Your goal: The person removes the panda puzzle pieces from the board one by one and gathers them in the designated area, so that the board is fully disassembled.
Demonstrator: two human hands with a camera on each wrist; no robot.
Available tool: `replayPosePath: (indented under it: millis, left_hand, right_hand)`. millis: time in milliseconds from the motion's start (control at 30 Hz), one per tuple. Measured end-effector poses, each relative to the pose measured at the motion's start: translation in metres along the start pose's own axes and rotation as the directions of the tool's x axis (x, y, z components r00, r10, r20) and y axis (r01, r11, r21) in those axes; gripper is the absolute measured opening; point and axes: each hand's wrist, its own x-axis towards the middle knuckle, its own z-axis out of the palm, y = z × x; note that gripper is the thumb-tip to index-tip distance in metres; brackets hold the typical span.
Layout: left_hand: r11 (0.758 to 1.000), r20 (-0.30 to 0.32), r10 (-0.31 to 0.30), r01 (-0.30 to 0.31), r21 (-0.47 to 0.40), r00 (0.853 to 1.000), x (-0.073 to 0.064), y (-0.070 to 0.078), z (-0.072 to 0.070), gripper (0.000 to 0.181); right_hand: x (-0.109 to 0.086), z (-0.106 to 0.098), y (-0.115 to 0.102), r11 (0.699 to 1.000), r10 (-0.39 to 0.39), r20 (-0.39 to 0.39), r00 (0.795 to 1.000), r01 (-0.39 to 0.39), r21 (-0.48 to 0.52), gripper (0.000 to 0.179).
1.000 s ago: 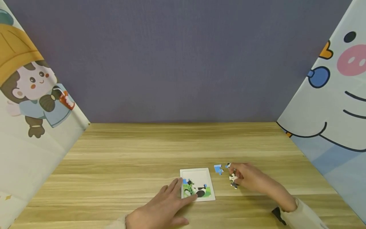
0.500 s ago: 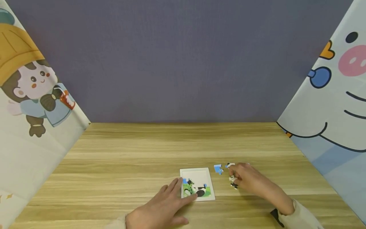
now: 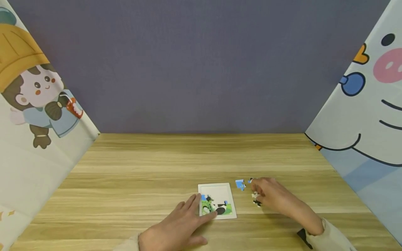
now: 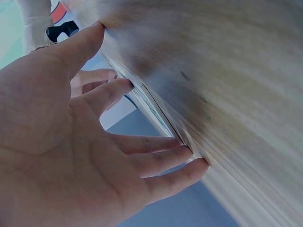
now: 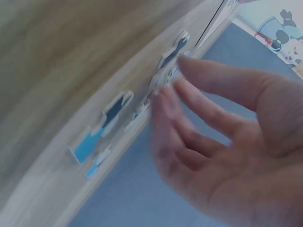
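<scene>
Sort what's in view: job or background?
Job: partly filled panda jigsaw tray; loose blue puzzle piece; black-and-white puzzle piece; left hand; right hand.
Background: wood-grain tabletop; chef's-hat cartoon panel; pig-snout cartoon panel; dark backdrop.

A wooden table point(image 3: 141, 167) with yellowish-brown grain running side to side fills most of the lower half of the head view, its far edge straight across just below the middle. In the lower part of the frame, right of centre, a square white puzzle tray point(image 3: 220, 191) lies flat on the wood. Just right of it lies a light blue puzzle piece point(image 3: 240, 184). Further right, a black-and-white piece point(image 3: 256, 201) lies lower down, partly covered. In the right wrist view, a blue-and-dark piece point(image 5: 89, 145) lies left of centre on the tabletop.
</scene>
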Motion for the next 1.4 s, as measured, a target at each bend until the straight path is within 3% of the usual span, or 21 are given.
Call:
replayPosePath:
  millis: [200,500,933,1400]
  left_hand:
    - [1.0,-0.02,0.01,-0.009,0.024,1.0,0.002,0.001,0.0,0.064]
    - [1.0,0.013,-0.015,0.015,0.009,1.0,0.001,0.001,0.0,0.063]
    - [0.996,-0.057,0.04,-0.035,0.088,0.998,0.002,-0.001,0.001,0.064]
    - [0.992,-0.055,0.053,-0.046,0.115,0.997,0.005,-0.002,0.003,0.065]
  right_hand:
    - [0.004,-0.006,-0.005,1.0,0.029,-0.13,0.991,-0.029,0.0,0.019]
    - [0.011,-0.002,-0.017,0.998,-0.057,-0.162,0.985,0.053,-0.031,0.015]
    - [0.031,0.011,-0.043,0.982,-0.187,-0.066,0.98,0.187,-0.014,0.017]
    - [0.053,0.025,-0.069,0.966,-0.258,0.013,0.966,0.258,0.005,0.015]
